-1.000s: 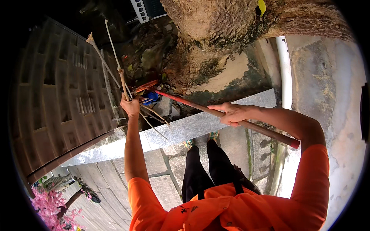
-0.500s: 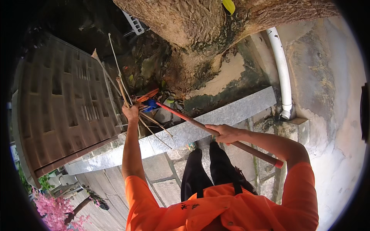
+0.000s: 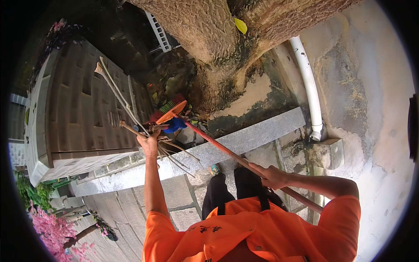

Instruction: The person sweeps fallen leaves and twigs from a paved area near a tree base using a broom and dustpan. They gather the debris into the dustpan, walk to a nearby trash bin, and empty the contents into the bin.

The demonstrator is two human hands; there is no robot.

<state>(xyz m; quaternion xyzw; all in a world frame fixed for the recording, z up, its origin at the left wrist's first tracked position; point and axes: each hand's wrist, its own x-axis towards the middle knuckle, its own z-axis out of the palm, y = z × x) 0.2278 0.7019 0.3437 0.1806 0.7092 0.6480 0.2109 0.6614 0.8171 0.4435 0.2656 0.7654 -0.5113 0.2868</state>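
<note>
Now the left hand (image 3: pixel 150 143) clenches the sticks (image 3: pixel 111 84), probably light, stiff and snappable, best gripped mid-bundle, while the right hand (image 3: pixel 274 177) wraps the rigid-looking broom handle (image 3: pixel 218 144).

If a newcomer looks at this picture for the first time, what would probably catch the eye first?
Probably the bright orange shirt at the bottom centre. Next come the bundle of pale sticks in the left hand, left of centre, and the reddish pole slanting through the right hand, right of centre. A thick tree trunk dominates the top, while pink blossoms brighten the lower left.
</note>
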